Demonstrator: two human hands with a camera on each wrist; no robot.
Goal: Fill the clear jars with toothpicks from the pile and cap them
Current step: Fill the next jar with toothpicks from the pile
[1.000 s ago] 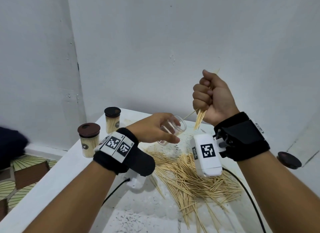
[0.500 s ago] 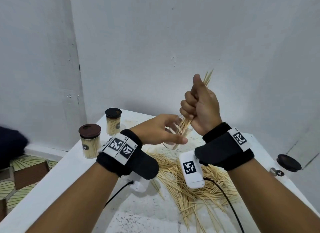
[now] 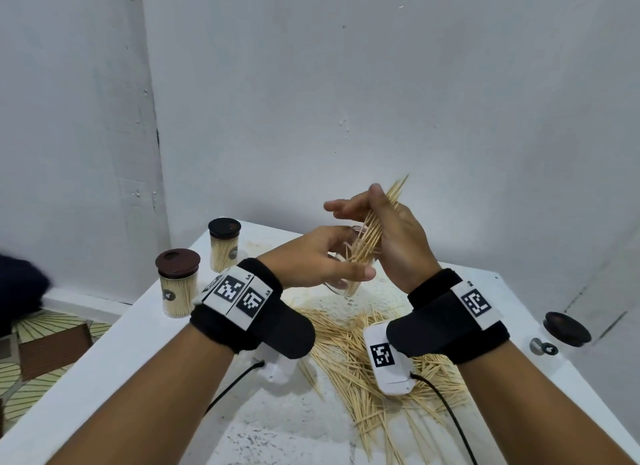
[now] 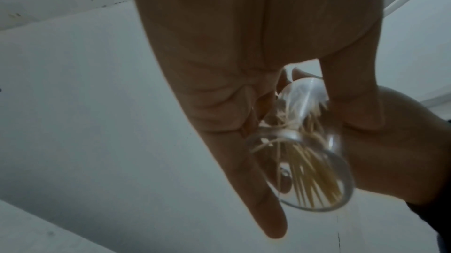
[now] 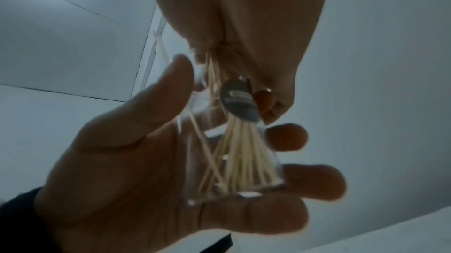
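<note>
My left hand (image 3: 311,258) grips a small clear jar (image 3: 346,286), tilted, above the white table (image 3: 104,360). My right hand (image 3: 394,239) holds a bundle of toothpicks (image 3: 374,222) under its thumb, fingers stretched out to the left, with the bundle's lower ends inside the jar's mouth. In the left wrist view the jar (image 4: 305,160) shows toothpicks reaching its bottom. The right wrist view shows the bundle (image 5: 244,151) fanned inside the jar (image 5: 195,160), held in my left hand (image 5: 146,180). A loose pile of toothpicks (image 3: 346,347) lies under my wrists.
Two filled jars with dark caps (image 3: 178,284) (image 3: 224,246) stand at the table's left edge. A loose dark cap (image 3: 566,328) and a small round object (image 3: 543,347) lie at the right. Walls close in behind and at the left.
My right hand came down and left from a raised fist, put the bundle's tips into the jar and uncurled its fingers. The left hand kept the jar in place.
</note>
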